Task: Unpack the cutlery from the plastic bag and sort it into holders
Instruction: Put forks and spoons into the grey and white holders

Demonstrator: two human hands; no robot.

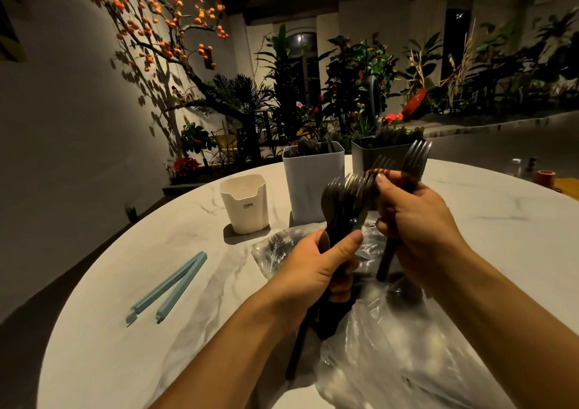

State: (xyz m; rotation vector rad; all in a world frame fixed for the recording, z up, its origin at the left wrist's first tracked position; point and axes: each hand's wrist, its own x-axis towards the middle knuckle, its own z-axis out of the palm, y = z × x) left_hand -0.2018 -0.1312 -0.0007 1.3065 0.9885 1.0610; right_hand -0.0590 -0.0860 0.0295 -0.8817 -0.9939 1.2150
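Observation:
My left hand [316, 271] grips a bundle of dark forks [344, 202] by their handles, tines up, above the table. My right hand [413, 220] holds other dark forks [415, 158], its thumb on the tines between the two bunches. A clear plastic bag [391, 352] lies crumpled under both hands with more dark cutlery inside. Behind stand three holders: a cream cup [246, 208], empty as far as I can see, a white square holder [310, 186] with dark cutlery in it, and a grey holder [372, 156] also filled with dark cutlery.
A light blue bag clip [170, 288] lies open on the white marble round table [125, 330] to the left. A small orange-red object [545, 177] and small bottles sit at the far right edge. Plants and a wall stand beyond the table.

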